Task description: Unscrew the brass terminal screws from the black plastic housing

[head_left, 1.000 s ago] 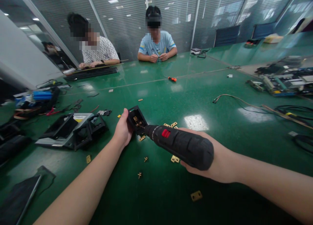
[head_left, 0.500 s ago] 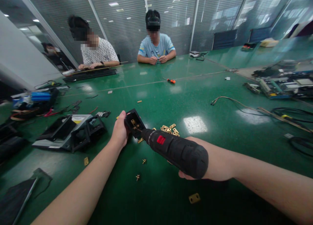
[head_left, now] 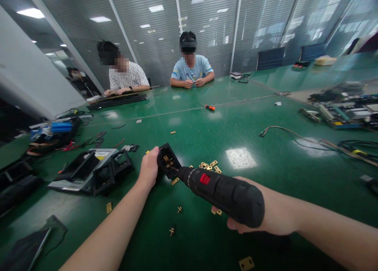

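Note:
My left hand [head_left: 150,166] is closed around the side of a small black open-fronted box [head_left: 167,150], tilted toward me. Inside the box sit brass-coloured pieces [head_left: 167,161] with two holes. My right hand [head_left: 245,223] grips a black cordless drill [head_left: 221,190] with a red switch on top; most of my fingers are hidden beneath it. The drill's thin bit [head_left: 174,169] points into the box, at or near a brass piece; contact is hard to make out. A heap of brass plates [head_left: 209,166] lies just behind the drill, and small brass screws [head_left: 172,231] lie nearer me.
Black frames [head_left: 112,168] on a grey panel stand to the left, with blue cells [head_left: 61,127] behind them. An orange screwdriver [head_left: 210,107] lies further back. Cables [head_left: 313,139] and circuit boards [head_left: 339,111] occupy the right. Two people [head_left: 191,72] sit across the green table.
The view has tilted up slightly, so everything sits lower and a little to the right. Both hands keep their holds, and the drill bit stays inside the box.

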Available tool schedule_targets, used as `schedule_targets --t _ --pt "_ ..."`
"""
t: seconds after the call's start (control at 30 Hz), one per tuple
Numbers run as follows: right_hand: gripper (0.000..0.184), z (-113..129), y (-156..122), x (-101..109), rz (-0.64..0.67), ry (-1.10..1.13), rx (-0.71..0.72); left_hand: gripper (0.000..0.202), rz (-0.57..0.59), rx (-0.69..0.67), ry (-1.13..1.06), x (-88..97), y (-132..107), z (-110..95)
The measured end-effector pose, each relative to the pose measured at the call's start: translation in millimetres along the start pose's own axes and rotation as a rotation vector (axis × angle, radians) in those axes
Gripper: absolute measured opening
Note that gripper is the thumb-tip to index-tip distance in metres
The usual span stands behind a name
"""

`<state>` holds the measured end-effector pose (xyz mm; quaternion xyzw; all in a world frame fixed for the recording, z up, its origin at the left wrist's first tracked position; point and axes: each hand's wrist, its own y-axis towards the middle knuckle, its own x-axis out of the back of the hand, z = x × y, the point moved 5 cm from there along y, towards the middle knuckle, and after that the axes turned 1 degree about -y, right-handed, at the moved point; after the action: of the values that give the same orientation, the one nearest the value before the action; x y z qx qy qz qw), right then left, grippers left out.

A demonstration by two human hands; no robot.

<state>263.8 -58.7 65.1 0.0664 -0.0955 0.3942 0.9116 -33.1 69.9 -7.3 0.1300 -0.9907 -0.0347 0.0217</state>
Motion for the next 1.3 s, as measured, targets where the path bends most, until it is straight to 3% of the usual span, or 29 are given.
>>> schedule_targets --t 0.23,0.4,0.57,0.77,0.87,1.07,1.3 --pt "0.039 -14.2 -2.1 -5.2 0.125 0.152 -0.192 0.052 -0.061 -0.103 0.191 11.1 1.9 -5.7" --pt "0.068 -19.2 2.1 -7.8 0.152 0.257 -0.323 0.053 -0.055 -0.173 0.369 14.0 0.6 -12.1" --pt "0.074 -13.0 4.2 -5.4 0.139 0.262 -0.316 0.055 -0.027 -0.210 0.511 11.7 0.7 -15.8" --pt "0.085 -9.6 3.7 -11.3 0.137 0.252 -0.289 0.052 -0.003 -0.213 0.493 10.8 2.1 -14.2" --pt "0.081 -10.4 3.2 -12.7 0.121 0.250 -0.301 0.054 0.034 -0.190 0.433 8.7 1.0 -12.9" --pt "0.044 -13.2 3.2 -14.3 0.131 0.199 -0.342 0.069 0.049 -0.166 0.350 8.2 -0.6 -10.7" --pt "0.047 -15.9 6.1 -14.0 0.131 0.194 -0.260 0.070 0.038 -0.159 0.381 16.4 -3.0 -2.1"
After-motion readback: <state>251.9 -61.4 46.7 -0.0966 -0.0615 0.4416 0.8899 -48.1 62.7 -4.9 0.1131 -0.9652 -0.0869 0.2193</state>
